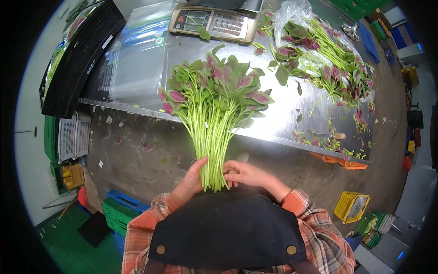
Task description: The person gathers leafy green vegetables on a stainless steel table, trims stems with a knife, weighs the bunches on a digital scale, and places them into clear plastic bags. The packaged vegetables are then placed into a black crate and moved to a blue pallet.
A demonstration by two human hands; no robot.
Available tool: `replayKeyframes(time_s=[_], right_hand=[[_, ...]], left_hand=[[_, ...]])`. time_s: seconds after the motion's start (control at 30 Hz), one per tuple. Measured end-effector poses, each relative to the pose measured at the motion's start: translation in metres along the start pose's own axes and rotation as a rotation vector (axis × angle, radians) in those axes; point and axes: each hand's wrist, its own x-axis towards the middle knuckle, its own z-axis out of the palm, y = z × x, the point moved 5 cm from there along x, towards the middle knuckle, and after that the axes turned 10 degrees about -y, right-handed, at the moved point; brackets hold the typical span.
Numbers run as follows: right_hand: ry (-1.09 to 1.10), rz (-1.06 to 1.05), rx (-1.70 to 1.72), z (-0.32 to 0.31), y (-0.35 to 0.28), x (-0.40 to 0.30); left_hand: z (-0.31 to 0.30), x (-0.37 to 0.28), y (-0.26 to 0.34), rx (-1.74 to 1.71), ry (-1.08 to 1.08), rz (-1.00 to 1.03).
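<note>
A bunch of red-and-green leafy amaranth (214,113) points away from me, its leaves over the steel table (273,89) and its pale green stems reaching back past the table edge. My left hand (193,176) grips the stems low down from the left, thumb on top and fingers hidden beneath. On the other side, my right hand (244,174) rests against the stem ends with curled fingers. Whether its fingertips hold any stems is not plain. The cut ends stop just short of my dark apron (226,226).
A digital scale (214,25) stands at the back. Clear plastic bags (137,68) lie left, beside a black crate (82,58). More amaranth (328,61) spreads over plastic at the right, near a wooden-handled knife (337,136). A yellow crate (350,207) is on the floor.
</note>
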Motion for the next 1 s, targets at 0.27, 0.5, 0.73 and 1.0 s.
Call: replayKeyframes(time_s=[0.27, 0.5, 0.73, 1.0], right_hand=[[0.089, -0.198, -0.723, 0.009, -0.031, -0.026], [0.467, 0.637, -1.437, -0.065, 0.01, -0.101], [-0.18, -0.277, 0.731, -0.026, -0.003, 0.004], [0.201, -0.642, 0.538, -0.022, -0.091, 0.028]], left_hand=[[0.004, 0.004, -0.008, -0.087, -0.086, 0.01], [0.001, -0.002, -0.004, 0.04, 0.075, 0.045], [0.018, -0.006, -0.003, 0.206, -0.031, -0.108], [0.058, -0.015, 0.068, 1.108, 0.092, 0.148]])
